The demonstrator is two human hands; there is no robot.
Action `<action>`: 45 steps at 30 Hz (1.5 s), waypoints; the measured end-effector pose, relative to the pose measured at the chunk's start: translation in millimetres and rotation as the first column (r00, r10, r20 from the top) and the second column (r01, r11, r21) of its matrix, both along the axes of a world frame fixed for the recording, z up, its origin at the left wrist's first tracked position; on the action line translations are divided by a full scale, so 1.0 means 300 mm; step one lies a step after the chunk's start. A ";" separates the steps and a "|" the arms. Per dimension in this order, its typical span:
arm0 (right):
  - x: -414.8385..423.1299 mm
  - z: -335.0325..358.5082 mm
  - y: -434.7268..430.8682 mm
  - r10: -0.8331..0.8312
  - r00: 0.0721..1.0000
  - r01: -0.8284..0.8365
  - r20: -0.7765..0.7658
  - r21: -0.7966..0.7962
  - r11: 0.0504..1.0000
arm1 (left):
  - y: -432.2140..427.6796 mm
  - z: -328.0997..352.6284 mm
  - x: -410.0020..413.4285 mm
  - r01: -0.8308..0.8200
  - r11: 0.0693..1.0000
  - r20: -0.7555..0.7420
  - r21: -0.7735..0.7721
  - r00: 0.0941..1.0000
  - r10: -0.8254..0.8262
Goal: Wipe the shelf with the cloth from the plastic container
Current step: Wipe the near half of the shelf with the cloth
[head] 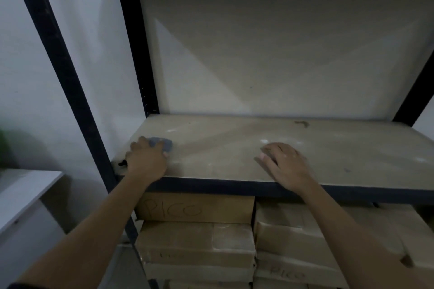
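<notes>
We see the left hand [146, 162] at the shelf's [234, 148] front-left corner, fingers closed over a blue-grey cloth [162, 143] and pressing it onto the dusty board. The right hand [285, 164] lies flat on the board near the front edge, well apart from the cloth, fingers loosely spread and holding nothing. Cardboard boxes [195, 241] are stacked below the shelf, 2 of them marked "PICO".

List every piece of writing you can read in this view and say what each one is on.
"PICO": handwritten on the front of the top cardboard box under the shelf.
"PICO": handwritten, fainter, on a lower cardboard box to the right.
Faint marks on the middle box: too blurred to read.
No other writing shows.
</notes>
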State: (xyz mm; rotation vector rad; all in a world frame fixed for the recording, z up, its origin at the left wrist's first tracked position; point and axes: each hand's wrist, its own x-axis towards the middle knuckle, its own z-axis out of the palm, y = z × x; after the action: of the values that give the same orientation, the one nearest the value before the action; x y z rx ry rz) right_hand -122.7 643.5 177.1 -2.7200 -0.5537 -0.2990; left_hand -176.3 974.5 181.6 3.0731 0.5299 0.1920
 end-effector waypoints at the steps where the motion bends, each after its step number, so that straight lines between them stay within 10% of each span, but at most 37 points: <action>1: 0.000 0.000 0.000 -0.002 1.000 0.002 0.007 -0.003 1.000 | -0.017 -0.004 -0.014 0.113 0.993 0.024 -0.036 0.993 -0.112; 4: -0.002 -0.005 0.006 -0.006 1.000 0.006 0.018 -0.005 1.000 | 0.035 0.020 -0.020 0.268 0.950 0.133 -0.158 0.959 -0.248; 10: 0.005 -0.003 0.010 -0.023 1.000 0.023 0.001 -0.011 1.000 | 0.075 0.046 -0.001 -0.237 0.972 -0.019 -0.015 0.972 0.236; 13: 0.003 -0.001 0.006 -0.022 1.000 0.022 -0.003 -0.006 1.000 | 0.014 -0.012 -0.008 0.005 0.999 0.058 0.052 0.998 -0.008; 17: -0.005 0.001 0.012 -0.011 1.000 0.011 0.009 -0.011 1.000 | 0.053 0.029 -0.026 0.316 0.914 0.169 -0.255 0.945 -0.280; 22: 0.008 -0.005 0.019 -0.022 1.000 0.023 0.013 -0.018 1.000 | 0.069 0.054 0.000 -0.200 0.979 0.067 -0.047 0.977 0.203; 25: 0.018 -0.011 0.014 -0.032 0.999 0.032 0.000 -0.025 0.999 | -0.029 0.004 0.023 0.025 1.000 0.082 0.002 0.996 -0.025; 29: 0.026 -0.011 0.017 0.008 0.997 -0.012 -0.077 -0.062 0.998 | -0.016 0.019 0.084 0.313 0.883 0.167 -0.350 0.948 -0.270; 36: 0.055 -0.026 0.016 0.004 0.986 -0.037 -0.166 -0.199 0.979 | 0.185 0.015 0.209 -0.280 0.951 0.186 -0.134 0.935 0.301; 39: 0.059 -0.030 0.018 -0.001 0.989 -0.032 -0.151 -0.212 0.977 | 0.131 -0.018 0.251 -0.099 0.995 0.143 -0.025 0.984 0.102; 42: 0.057 -0.029 0.019 -0.001 0.988 -0.032 -0.152 -0.213 0.977 | 0.128 0.016 0.285 0.273 0.894 0.152 -0.356 0.961 -0.233; 45: 0.055 -0.031 0.022 0.003 0.989 -0.034 -0.146 -0.211 0.977 | 0.203 0.044 0.331 0.114 0.936 0.338 -0.332 0.941 0.006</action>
State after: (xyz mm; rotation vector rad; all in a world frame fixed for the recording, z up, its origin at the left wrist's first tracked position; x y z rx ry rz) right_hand -106.1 650.0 167.7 -2.9097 -0.6004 -0.0373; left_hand -77.0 1035.5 194.7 2.6275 0.4065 0.5442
